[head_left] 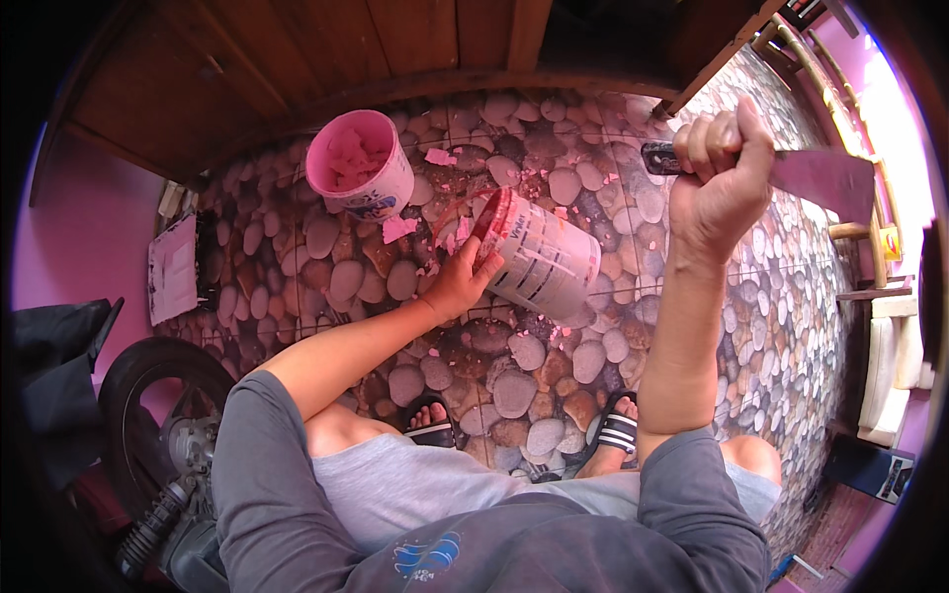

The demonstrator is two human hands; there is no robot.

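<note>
My left hand (463, 279) grips the rim of a white paint bucket (554, 255) with a red edge, its fingers partly hidden behind the rim. The bucket lies tilted on its side, mouth toward the left, and what is inside cannot be seen. Raised at the right, my right hand (722, 173) is closed around the dark handle of a putty knife (822, 184), whose wide blade points right. A second bucket (395, 181), upright and holding pink flakes (354, 166), stands beyond my left hand.
Pink scraps (399, 229) lie scattered over the pebble-patterned floor (514, 393). A wooden cabinet (415, 44) spans the far side. At the left are a pink-smeared white panel (174, 269) and a motorcycle wheel (124, 395). Bamboo furniture (840, 109) stands at the right.
</note>
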